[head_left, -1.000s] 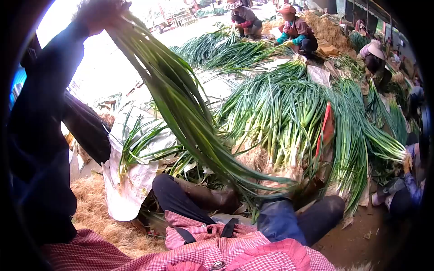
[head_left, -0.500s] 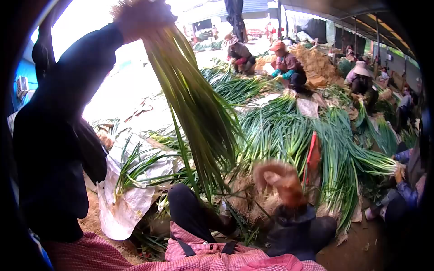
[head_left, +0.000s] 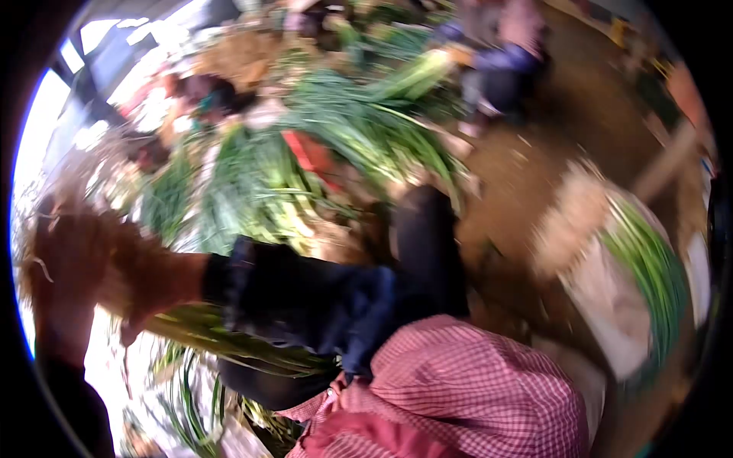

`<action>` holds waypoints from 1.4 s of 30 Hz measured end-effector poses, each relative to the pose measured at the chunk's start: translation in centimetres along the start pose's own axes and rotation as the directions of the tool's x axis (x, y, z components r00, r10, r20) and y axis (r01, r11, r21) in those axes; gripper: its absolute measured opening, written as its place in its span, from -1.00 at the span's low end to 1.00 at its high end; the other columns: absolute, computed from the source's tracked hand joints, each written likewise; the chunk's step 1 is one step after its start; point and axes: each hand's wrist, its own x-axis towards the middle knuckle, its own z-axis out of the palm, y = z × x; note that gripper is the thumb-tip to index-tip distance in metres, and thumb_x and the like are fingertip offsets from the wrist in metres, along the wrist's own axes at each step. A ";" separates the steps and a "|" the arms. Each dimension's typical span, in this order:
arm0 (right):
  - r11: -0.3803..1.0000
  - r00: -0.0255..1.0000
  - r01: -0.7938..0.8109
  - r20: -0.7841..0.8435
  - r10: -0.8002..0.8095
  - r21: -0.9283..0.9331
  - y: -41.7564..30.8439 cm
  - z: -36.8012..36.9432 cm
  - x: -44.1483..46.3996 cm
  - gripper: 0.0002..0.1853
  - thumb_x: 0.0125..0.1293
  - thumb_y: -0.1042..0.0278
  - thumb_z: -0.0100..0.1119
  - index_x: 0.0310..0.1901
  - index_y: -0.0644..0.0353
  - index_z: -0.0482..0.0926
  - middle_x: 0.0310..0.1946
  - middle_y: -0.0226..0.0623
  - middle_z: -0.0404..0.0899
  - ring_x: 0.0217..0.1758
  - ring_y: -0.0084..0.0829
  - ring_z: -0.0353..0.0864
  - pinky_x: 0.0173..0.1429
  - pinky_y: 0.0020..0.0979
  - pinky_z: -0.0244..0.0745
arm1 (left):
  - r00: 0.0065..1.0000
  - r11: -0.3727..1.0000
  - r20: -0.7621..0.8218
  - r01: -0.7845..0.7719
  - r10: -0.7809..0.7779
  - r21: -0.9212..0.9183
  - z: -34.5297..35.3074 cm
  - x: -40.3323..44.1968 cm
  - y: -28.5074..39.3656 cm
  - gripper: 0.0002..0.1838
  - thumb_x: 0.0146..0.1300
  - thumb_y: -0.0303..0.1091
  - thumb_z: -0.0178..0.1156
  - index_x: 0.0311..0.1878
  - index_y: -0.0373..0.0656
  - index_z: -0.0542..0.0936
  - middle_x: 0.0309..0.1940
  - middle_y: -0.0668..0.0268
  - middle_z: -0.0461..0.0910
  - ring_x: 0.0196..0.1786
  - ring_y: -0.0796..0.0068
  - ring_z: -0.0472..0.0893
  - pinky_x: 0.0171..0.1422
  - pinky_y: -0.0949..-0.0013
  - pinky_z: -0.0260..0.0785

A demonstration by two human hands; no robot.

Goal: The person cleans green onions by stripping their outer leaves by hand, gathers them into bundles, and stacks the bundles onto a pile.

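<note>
At the left side, a bunch of green onions (head_left: pixel 229 340) is held up, its pale roots (head_left: pixel 88 164) pointing upward and its leaves trailing below my right forearm. My left hand (head_left: pixel 59 256) is closed round the root end of this bunch, smeared by motion. Across my body reaches my right arm in a dark sleeve, and my right hand (head_left: pixel 141 267) is against the same bunch beside the left, its fingers apparently wrapped round it. Where exactly the fingertips lie is blurred.
Piles of green onions (head_left: pixel 252 183) cover the ground ahead, with a red strip (head_left: pixel 309 156) among them. Another bundle (head_left: pixel 645 259) lies on a pale sheet (head_left: pixel 607 305) at the right. A co-worker (head_left: pixel 504 53) sits at the top, holding onions. Brown ground (head_left: pixel 519 198) lies between.
My view has swung right and down. The raised bunch has come lower, to the left side. My right hand has moved from above my knee over to the bunch.
</note>
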 end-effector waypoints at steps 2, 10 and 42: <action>0.983 0.993 -0.106 -0.073 0.096 -0.150 -1.1 -4.3 -5.8 0.14 -0.19 0.07 0.42 0.32 0.24 -0.19 0.24 0.10 -0.03 0.33 -0.06 -0.08 0.38 -0.23 -0.12 | 0.987 0.996 -0.143 -0.074 0.079 0.043 -0.1 1.1 0.6 -0.65 0.11 -0.46 0.04 0.01 -0.13 0.42 -0.17 0.25 0.45 -0.04 0.31 0.44 0.10 0.21 0.32; 0.169 0.456 -0.890 -0.835 0.308 -0.424 -4.9 -27.6 -30.8 0.03 -0.12 0.08 0.35 0.29 0.24 -0.11 0.18 0.06 0.04 0.28 -0.09 -0.01 0.33 -0.25 -0.05 | 0.882 0.974 -0.413 -0.203 0.225 0.097 -2.5 8.2 2.0 -0.60 0.08 -0.51 0.03 0.05 -0.12 0.42 -0.11 0.24 0.43 -0.01 0.29 0.44 0.13 0.20 0.31; -0.495 0.230 -0.605 -0.733 0.640 -0.623 -27.2 -42.7 -44.8 -0.40 0.15 0.14 0.06 0.19 0.22 0.19 -0.02 -0.09 0.32 0.06 -0.22 0.28 0.15 -0.30 0.22 | 0.559 0.834 -0.765 -0.549 0.321 -0.052 -6.0 37.4 19.0 -0.45 0.02 -0.53 0.01 0.18 -0.10 0.36 0.16 0.23 0.34 0.19 0.19 0.31 0.32 0.16 0.07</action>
